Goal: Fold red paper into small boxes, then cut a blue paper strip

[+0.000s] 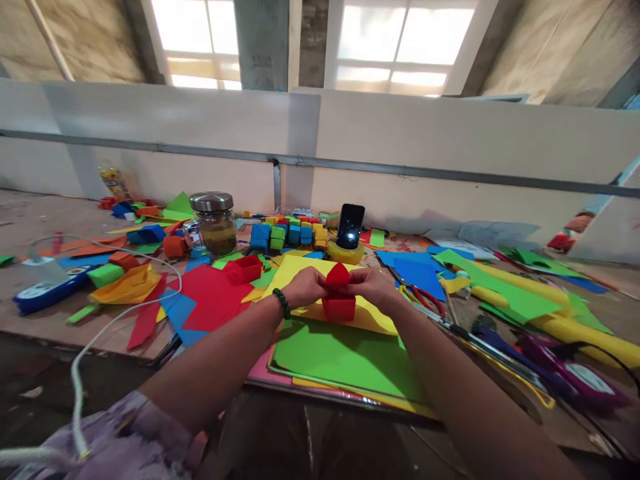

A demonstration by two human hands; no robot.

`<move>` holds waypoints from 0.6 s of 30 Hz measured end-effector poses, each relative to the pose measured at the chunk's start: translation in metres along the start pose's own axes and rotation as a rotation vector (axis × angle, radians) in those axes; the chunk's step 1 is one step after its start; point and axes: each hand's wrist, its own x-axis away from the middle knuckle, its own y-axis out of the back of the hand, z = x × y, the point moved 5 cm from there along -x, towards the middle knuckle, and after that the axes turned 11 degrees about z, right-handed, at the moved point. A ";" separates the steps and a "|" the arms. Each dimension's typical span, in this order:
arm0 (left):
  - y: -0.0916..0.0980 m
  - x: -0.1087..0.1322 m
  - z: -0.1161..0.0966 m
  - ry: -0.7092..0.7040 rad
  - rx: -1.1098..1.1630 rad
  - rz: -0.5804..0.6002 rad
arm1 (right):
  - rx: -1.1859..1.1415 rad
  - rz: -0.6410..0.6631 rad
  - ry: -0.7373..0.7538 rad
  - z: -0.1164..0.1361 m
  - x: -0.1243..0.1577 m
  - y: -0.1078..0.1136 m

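Note:
A small red paper box is held up over a yellow sheet, its pointed top flap standing raised. My left hand, with a dark green bead bracelet at the wrist, pinches the box's left upper edge. On the opposite side my right hand is closed on the right upper edge. Fingertips of both hands meet near the flap, partly hidden. Under the yellow sheet lies a green sheet on a stack. Left of my hands sits another red box beside cut red paper.
Behind my hands stand a lidded glass mug, several coloured cubes and a phone on a yellow stand. Scissors and a purple glue gun lie at right. A blue device and white cable are at left.

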 end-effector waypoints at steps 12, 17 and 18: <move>0.003 0.006 -0.001 0.049 -0.070 -0.042 | 0.781 -0.190 -0.045 0.023 0.018 -0.013; 0.000 0.002 0.005 0.074 -0.076 -0.020 | 0.498 -0.119 0.023 0.008 0.007 -0.014; 0.000 0.002 0.005 0.077 -0.078 -0.019 | 0.405 -0.089 0.050 0.006 0.005 -0.013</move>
